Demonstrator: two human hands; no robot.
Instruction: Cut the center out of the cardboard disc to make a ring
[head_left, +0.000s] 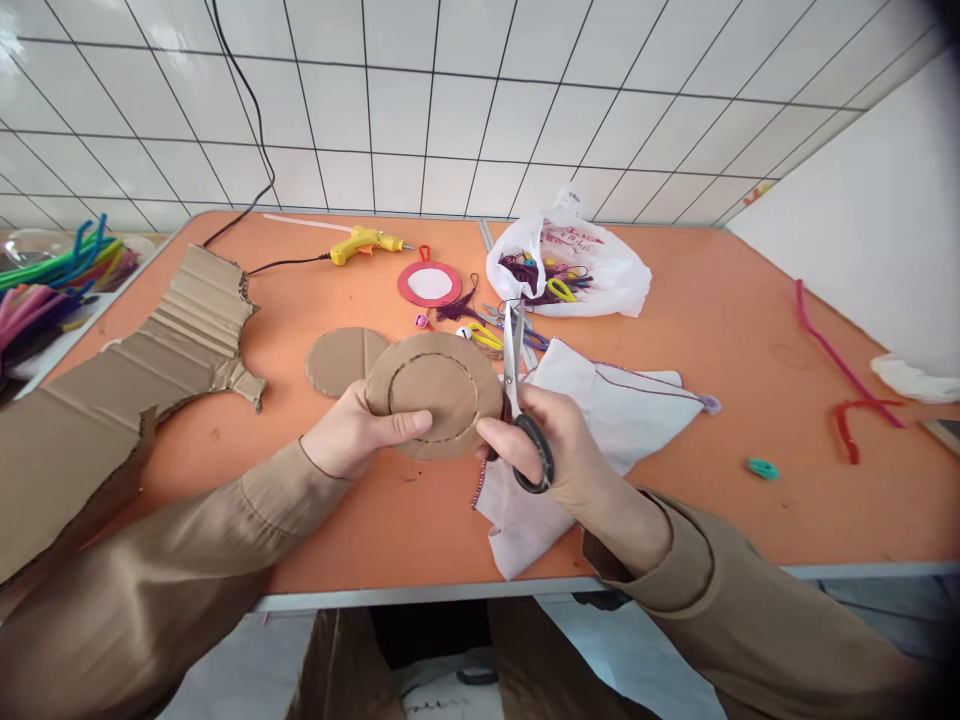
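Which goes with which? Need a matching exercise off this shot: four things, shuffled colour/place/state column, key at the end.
Things
1. glue gun
2. scissors
3. plastic bag
4. round cardboard piece

Descriptions
A. white, open, dark threads inside
B. under the thumb of the left hand
C. yellow, cord attached
D. black handles, held in the right hand

Pairs: 1-C, 2-D, 3-A, 4-B

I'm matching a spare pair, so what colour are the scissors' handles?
The handles are black, seen best in the head view.
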